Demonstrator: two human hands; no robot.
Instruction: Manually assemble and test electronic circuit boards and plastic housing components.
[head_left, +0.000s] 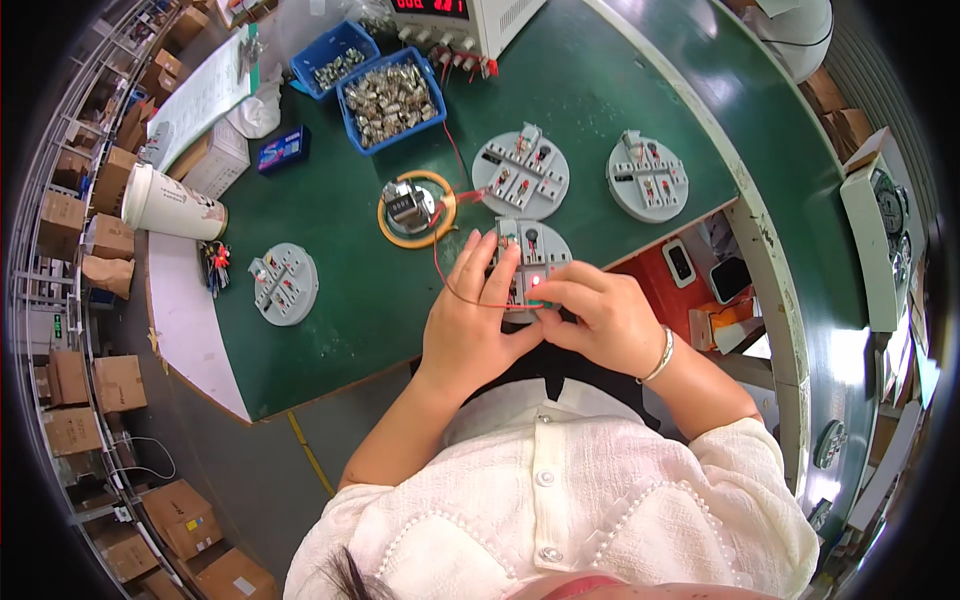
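The round grey fixture (528,262) lies at frame centre on the green desk (330,230). The left hand (470,320) rests on its left edge, fingers spread. The right hand (600,315) pinches a lit red part (537,280) on it.

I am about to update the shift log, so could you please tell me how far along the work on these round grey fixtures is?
Done cannot be told for sure: two round grey fixtures lie loaded beyond the hands. In hand: the left hand steadies the near fixture while the right hand presses by its lit red lamp. Left, probably: a fourth fixture lies apart to the left, and the blue bins hold many metal parts.
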